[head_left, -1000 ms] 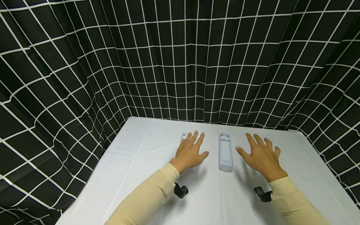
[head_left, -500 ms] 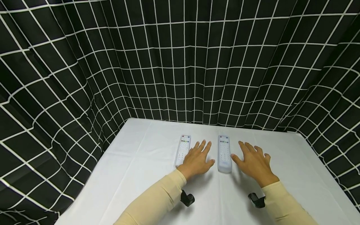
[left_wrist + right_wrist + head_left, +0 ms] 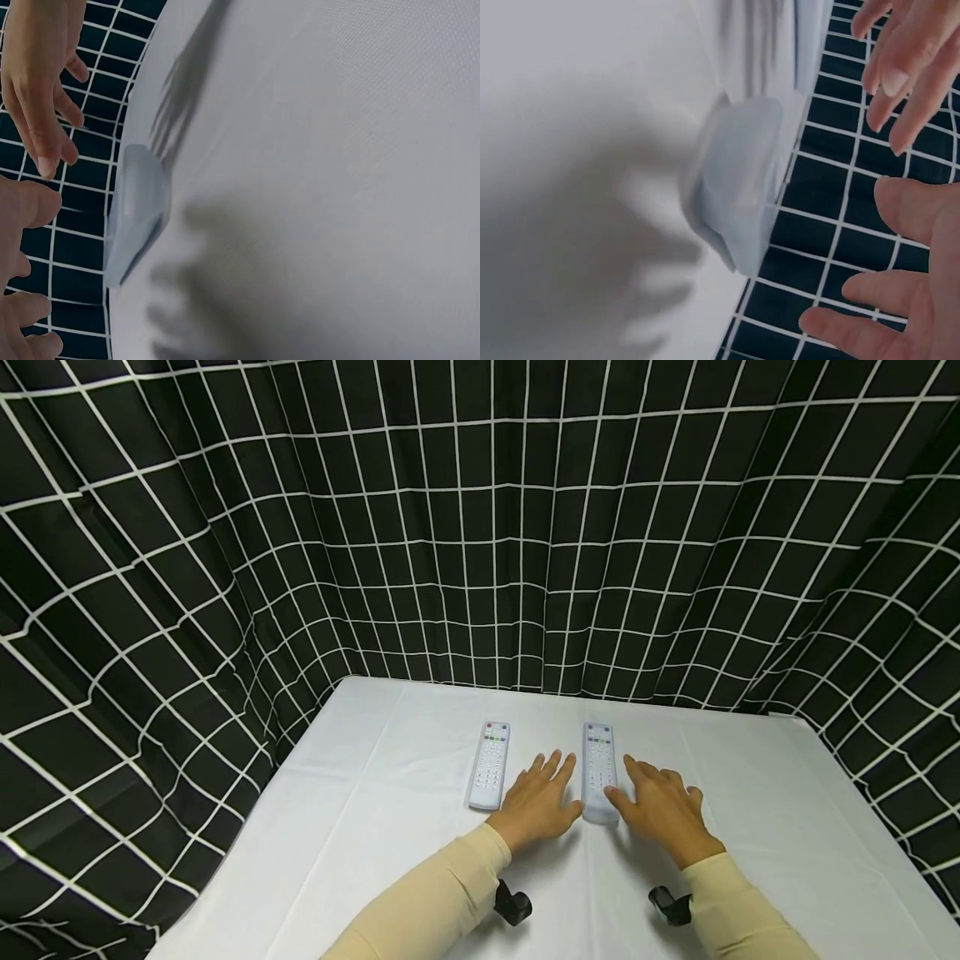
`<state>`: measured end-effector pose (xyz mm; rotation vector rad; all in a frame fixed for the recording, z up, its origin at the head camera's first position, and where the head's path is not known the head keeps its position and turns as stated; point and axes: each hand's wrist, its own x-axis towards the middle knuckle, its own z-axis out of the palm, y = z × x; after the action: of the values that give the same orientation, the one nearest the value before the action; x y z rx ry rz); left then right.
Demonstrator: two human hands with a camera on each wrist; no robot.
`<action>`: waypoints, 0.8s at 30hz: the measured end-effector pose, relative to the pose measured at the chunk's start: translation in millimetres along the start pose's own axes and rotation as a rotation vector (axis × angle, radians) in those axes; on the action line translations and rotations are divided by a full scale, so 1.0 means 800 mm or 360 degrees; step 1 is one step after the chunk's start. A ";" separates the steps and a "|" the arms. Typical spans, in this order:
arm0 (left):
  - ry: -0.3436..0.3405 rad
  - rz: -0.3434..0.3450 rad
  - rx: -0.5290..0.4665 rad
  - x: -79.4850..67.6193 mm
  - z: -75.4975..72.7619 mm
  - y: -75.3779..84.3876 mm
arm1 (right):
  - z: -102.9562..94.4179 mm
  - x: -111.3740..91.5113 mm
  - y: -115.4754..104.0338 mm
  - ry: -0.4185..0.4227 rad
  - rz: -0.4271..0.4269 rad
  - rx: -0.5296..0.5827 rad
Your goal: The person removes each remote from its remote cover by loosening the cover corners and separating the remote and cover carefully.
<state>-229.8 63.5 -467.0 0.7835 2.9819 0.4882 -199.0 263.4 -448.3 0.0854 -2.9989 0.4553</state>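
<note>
Two white remote controls with pale translucent covers lie on the white tabletop. The right-hand remote [image 3: 598,760] sits between my two hands, its near end closest to me. My left hand [image 3: 538,802], fingers spread, hovers over the cloth between the two remotes. On the other side my right hand [image 3: 660,808] hangs above the right remote's edge, with its thumb in front of the near part. The left remote [image 3: 489,768] lies beyond my left wrist. Both wrist views show a gap between the covered remote [image 3: 139,206] and the hands, and neither hand grips anything.
A white cloth [image 3: 337,827] covers the table. Dark curtains [image 3: 450,527] with a white grid hang behind it and along both sides. A black wrist-camera mount [image 3: 513,903] sticks out under the left sleeve, another mount [image 3: 670,907] beside the right.
My left hand has moved right and nearer to me, uncovering the left remote. My right hand has moved left to the right remote's edge. Both remotes stay on the table.
</note>
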 end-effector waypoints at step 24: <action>-0.0111 -0.0079 -0.0016 0.002 0.052 0.004 | 0.041 -0.007 -0.009 -0.0202 -0.0051 0.0041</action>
<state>-225.3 79.4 -505.7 0.7086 2.9246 0.4634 -196.5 246.7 -477.9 0.1706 -3.1107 0.5032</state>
